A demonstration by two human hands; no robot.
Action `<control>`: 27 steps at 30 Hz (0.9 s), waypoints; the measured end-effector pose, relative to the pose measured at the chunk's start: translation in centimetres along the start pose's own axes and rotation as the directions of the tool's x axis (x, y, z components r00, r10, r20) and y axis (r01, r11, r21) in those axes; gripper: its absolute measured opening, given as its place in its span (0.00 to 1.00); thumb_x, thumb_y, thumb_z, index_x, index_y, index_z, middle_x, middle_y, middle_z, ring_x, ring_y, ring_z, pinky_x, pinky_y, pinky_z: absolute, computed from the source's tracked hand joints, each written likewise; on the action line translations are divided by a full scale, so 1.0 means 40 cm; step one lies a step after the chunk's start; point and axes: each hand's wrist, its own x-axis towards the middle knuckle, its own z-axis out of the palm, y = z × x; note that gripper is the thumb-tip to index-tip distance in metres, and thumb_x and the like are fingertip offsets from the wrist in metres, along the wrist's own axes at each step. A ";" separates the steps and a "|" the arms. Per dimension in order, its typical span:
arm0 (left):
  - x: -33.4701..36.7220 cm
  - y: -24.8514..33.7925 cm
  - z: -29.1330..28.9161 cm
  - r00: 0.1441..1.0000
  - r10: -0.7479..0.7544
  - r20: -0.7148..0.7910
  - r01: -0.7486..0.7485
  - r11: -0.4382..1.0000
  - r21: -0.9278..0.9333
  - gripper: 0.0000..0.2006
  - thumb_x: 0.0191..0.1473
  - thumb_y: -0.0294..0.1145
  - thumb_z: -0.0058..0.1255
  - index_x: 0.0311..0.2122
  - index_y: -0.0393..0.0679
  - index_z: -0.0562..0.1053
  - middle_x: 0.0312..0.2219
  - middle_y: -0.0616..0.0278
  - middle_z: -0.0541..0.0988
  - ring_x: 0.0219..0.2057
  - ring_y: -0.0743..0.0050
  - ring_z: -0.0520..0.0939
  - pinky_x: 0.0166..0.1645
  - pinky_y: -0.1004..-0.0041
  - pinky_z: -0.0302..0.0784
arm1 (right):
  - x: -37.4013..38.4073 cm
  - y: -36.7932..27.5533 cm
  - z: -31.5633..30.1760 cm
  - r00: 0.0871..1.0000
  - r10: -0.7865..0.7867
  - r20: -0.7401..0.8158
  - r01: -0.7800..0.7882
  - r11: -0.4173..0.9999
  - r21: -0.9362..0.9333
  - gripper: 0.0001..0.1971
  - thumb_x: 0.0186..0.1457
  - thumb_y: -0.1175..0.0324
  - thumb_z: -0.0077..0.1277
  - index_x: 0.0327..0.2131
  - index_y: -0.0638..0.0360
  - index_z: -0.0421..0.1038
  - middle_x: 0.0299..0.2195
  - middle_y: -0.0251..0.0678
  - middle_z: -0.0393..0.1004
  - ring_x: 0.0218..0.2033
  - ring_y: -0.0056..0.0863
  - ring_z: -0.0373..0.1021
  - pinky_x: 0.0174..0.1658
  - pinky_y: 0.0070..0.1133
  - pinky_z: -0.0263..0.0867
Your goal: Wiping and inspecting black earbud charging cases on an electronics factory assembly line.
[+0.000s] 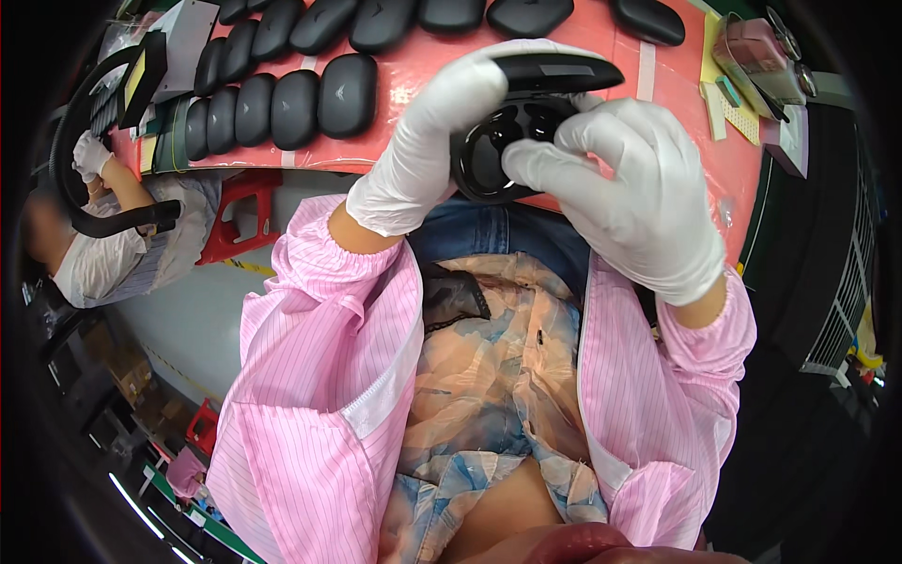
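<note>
A glossy black earbud charging case (482,162) is held up over the near edge of the table, its lid (559,71) raised. My left hand (437,127), in a white glove, wraps round the case from the left and behind the lid. My right hand (629,174), also gloved in white, has its thumb and curled fingers at the inside of the case, on its right part. What lies between those fingertips is hidden. Rounded dark hollows show inside the case.
Several closed black cases (348,96) stand in two rows on the pink-covered table (413,80), far and left. A small clear container (752,52) and yellow pads are at the right. On the left, a black curved tube (58,155), a red stool (246,221) and another gloved person (141,226).
</note>
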 end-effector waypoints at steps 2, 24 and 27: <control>-0.001 0.004 0.005 1.000 0.009 -0.015 -0.008 0.997 0.081 0.33 0.52 0.55 0.49 0.54 0.35 0.68 0.43 0.55 0.77 0.44 0.71 0.78 0.50 0.74 0.73 | 0.005 -0.013 0.009 0.998 0.054 0.017 -0.046 0.951 -0.307 0.21 0.32 0.81 0.58 0.35 0.46 0.80 0.25 0.27 0.69 0.27 0.28 0.67 0.30 0.23 0.64; 0.039 -0.018 0.014 0.996 0.094 0.002 -0.093 0.992 0.088 0.40 0.53 0.64 0.41 0.55 0.32 0.66 0.44 0.44 0.77 0.45 0.60 0.80 0.50 0.66 0.77 | -0.136 -0.019 0.043 0.910 0.335 -0.245 -0.351 0.936 -0.022 0.18 0.42 0.85 0.54 0.38 0.54 0.79 0.25 0.31 0.69 0.26 0.23 0.66 0.27 0.20 0.62; 0.044 -0.023 0.021 0.998 0.046 -0.030 -0.044 0.997 0.061 0.39 0.54 0.64 0.40 0.54 0.33 0.67 0.44 0.45 0.77 0.43 0.59 0.81 0.49 0.66 0.78 | -0.141 -0.018 0.058 0.770 0.503 -0.393 -0.502 0.858 0.114 0.17 0.42 0.86 0.53 0.38 0.60 0.78 0.27 0.34 0.70 0.27 0.22 0.67 0.29 0.18 0.62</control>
